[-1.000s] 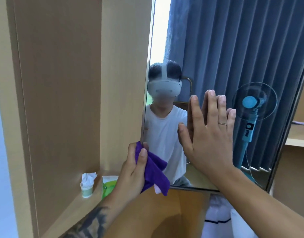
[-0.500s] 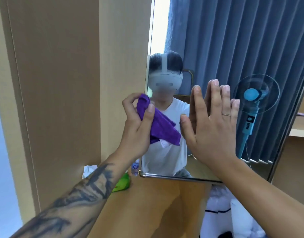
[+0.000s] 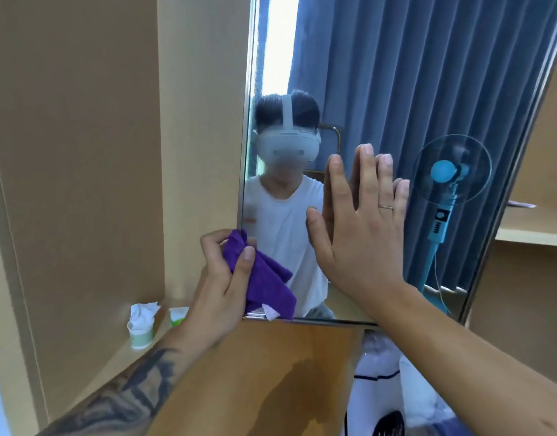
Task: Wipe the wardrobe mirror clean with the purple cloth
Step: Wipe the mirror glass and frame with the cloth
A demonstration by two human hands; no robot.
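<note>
shelf items: a small cup (image 3: 141, 333) stuffed with tissue and a green-and-white pack (image 3: 178, 315) sit on the wardrobe shelf (image 3: 113, 360) just left of the wiping arm; a wide stroke could knock them off
left hand (image 3: 222, 286): fingers curled, gripping the bunched purple cloth (image 3: 266, 284) at the mirror's lower left corner; the loose tail could snag on the frame edge
mirror (image 3: 380, 89): lower left being wiped, upper glass looks untouched
right hand (image 3: 363, 228): spread flat, fingers straight, pressed on the glass; likely to leave fresh prints
writing: none readable, pack label too blurred
</note>
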